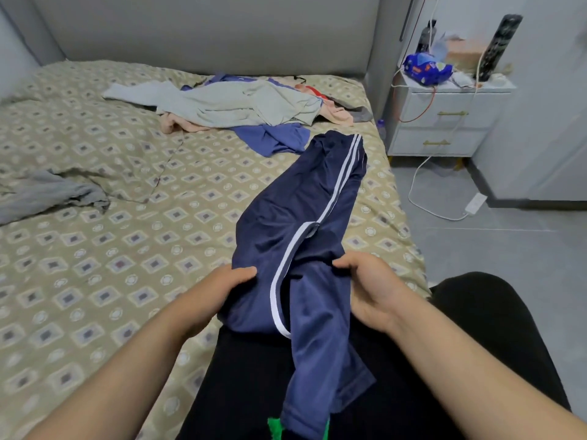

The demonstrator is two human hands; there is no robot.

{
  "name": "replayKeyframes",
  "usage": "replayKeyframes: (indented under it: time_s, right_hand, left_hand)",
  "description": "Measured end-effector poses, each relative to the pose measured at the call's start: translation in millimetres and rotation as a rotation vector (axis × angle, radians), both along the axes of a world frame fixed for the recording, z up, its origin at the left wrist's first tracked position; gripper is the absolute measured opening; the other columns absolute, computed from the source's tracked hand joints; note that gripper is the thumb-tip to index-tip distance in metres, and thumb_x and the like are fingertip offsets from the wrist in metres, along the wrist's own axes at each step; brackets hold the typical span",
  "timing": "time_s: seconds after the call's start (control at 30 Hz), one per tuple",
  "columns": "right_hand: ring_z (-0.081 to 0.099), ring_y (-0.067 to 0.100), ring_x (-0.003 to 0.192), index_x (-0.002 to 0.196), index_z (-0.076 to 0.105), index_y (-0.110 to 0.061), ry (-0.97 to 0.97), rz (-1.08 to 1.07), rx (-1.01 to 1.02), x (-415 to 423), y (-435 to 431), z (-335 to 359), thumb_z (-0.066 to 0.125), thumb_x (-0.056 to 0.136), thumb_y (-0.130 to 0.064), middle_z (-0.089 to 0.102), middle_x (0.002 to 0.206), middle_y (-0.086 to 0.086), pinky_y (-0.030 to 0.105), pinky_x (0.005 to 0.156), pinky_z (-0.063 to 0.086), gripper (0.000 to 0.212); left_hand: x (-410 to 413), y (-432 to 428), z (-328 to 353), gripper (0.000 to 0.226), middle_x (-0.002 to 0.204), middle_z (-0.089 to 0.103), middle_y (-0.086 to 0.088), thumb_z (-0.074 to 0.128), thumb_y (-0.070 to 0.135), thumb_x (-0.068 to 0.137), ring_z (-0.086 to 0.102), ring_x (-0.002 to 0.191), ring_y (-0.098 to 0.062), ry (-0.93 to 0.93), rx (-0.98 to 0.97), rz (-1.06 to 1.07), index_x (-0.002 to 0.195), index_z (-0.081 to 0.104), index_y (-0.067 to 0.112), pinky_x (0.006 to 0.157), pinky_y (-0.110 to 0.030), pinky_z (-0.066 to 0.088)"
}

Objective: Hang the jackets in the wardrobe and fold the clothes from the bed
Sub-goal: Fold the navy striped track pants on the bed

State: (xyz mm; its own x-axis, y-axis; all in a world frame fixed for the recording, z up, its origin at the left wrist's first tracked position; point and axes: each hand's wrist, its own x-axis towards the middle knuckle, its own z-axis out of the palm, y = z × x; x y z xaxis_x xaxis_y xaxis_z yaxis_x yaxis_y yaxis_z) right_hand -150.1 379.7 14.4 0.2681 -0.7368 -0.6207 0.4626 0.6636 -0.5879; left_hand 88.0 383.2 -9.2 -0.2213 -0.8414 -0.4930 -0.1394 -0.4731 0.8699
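**Folding step, one garment in hand.** The navy track trousers [305,201], white-striped, lie lengthwise from the person's lap out across the near right part of the bed [95,249], their far end pointing toward the nightstand [444,122]. The left hand [219,293] pinches the cloth at its left edge, thumb on top and the other fingers hidden beneath. The right hand [371,290] grips the right edge, its fingers [346,265] curled over a bunched fold. The trousers are wrinkled and twisted, not yet folded. The next move, as I judge it, calls for drawing the cloth flat and laying leg on leg before folding across. A heap of clothes [241,103] lies at the far side of the bed, a grey garment [50,192] at the left.
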Motion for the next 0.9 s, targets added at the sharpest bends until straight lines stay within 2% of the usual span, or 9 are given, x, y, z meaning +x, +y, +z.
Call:
replayKeyframes:
  time_s: [0.17, 0.3, 0.37, 0.43, 0.57, 0.67, 0.73, 0.83, 0.9]
  right_hand:
    - [0.067, 0.034, 0.109, 0.125, 0.063, 0.001, -0.059, 0.075, 0.004, 7, 5, -3, 0.048, 0.099, -0.011, 0.068, 0.12, 0.022, 0.045, 0.098, 0.053, 0.032]
    - [0.062, 0.033, 0.121, 0.131, 0.06, 0.0, -0.192, 0.137, -0.077, 15, 11, 9, 0.056, 0.093, -0.019, 0.063, 0.13, 0.02, 0.047, 0.106, 0.046, 0.043]
    - [0.061, 0.032, 0.122, 0.131, 0.062, -0.002, -0.254, 0.118, -0.105, 18, 12, 16, 0.066, 0.084, -0.029, 0.063, 0.131, 0.018, 0.046, 0.105, 0.047, 0.054]
    - [0.065, 0.033, 0.116, 0.128, 0.064, 0.001, -0.275, 0.134, -0.101, 20, 11, 20, 0.072, 0.08, -0.028, 0.064, 0.128, 0.021, 0.045, 0.099, 0.053, 0.057]
    - [0.071, 0.038, 0.097, 0.129, 0.057, 0.006, -0.106, 0.062, -0.129, 21, -1, 21, 0.05, 0.091, 0.006, 0.067, 0.117, 0.028, 0.045, 0.071, 0.061, 0.038]
    - [0.07, 0.038, 0.093, 0.126, 0.058, 0.007, -0.115, -0.029, -0.049, 19, -15, 25, 0.049, 0.092, 0.004, 0.067, 0.116, 0.029, 0.043, 0.067, 0.061, 0.036]
    - [0.071, 0.036, 0.087, 0.114, 0.064, 0.009, -0.138, -0.023, 0.021, 19, -21, 31, 0.05, 0.093, -0.003, 0.07, 0.107, 0.027, 0.042, 0.071, 0.061, 0.028]
    - [0.073, 0.033, 0.082, 0.093, 0.075, 0.007, -0.206, 0.003, 0.029, 23, -22, 40, 0.049, 0.093, -0.003, 0.073, 0.1, 0.022, 0.043, 0.076, 0.06, 0.028]
    - [0.073, 0.033, 0.079, 0.098, 0.073, 0.01, -0.274, 0.028, 0.027, 27, -17, 45, 0.047, 0.092, -0.002, 0.072, 0.103, 0.024, 0.042, 0.072, 0.061, 0.028]
  left_hand:
    - [4, 13, 11, 0.039, 0.118, 0.07, -0.016, 0.071, 0.016, 0.082, 0.072, 0.099, -0.028, 0.492, 0.214, 0.176, 0.119, 0.068, 0.002, 0.084, -0.041, 0.058]
    - [9, 9, 33, 0.047, 0.145, 0.046, -0.026, 0.029, 0.014, 0.103, 0.043, 0.138, -0.035, 0.917, 0.059, -0.002, 0.143, 0.041, -0.008, 0.118, -0.044, 0.024]
    - [-2, 7, 51, 0.045, 0.136, 0.055, -0.028, 0.053, 0.015, 0.096, 0.055, 0.127, -0.036, 0.862, 0.045, -0.073, 0.136, 0.053, -0.006, 0.11, -0.044, 0.038]
    - [-11, 6, 56, 0.068, 0.119, 0.066, -0.028, 0.089, 0.009, 0.058, 0.066, 0.106, -0.037, 0.611, 0.046, -0.015, 0.121, 0.066, -0.003, 0.087, -0.045, 0.058]
    - [-31, 12, 46, 0.053, 0.12, 0.066, -0.026, 0.073, -0.001, 0.07, 0.068, 0.102, -0.034, 0.362, 0.085, 0.06, 0.121, 0.06, -0.005, 0.084, -0.04, 0.06]
    - [-41, 19, 34, 0.045, 0.097, 0.073, -0.011, 0.083, 0.026, 0.065, 0.07, 0.086, -0.02, 0.203, 0.089, 0.273, 0.099, 0.064, 0.003, 0.084, -0.037, 0.057]
    - [-46, 20, 33, 0.065, 0.107, 0.07, -0.01, 0.083, 0.046, 0.063, 0.066, 0.097, -0.02, 0.229, 0.124, 0.334, 0.111, 0.065, 0.007, 0.096, -0.041, 0.053]
    - [-46, 10, 41, 0.066, 0.118, 0.068, -0.016, 0.071, 0.047, 0.076, 0.067, 0.101, -0.029, 0.469, 0.266, 0.467, 0.123, 0.064, 0.002, 0.088, -0.044, 0.058]
    - [-46, 4, 45, 0.063, 0.129, 0.064, -0.019, 0.065, 0.045, 0.085, 0.064, 0.115, -0.035, 0.633, 0.367, 0.486, 0.129, 0.062, 0.0, 0.102, -0.048, 0.048]
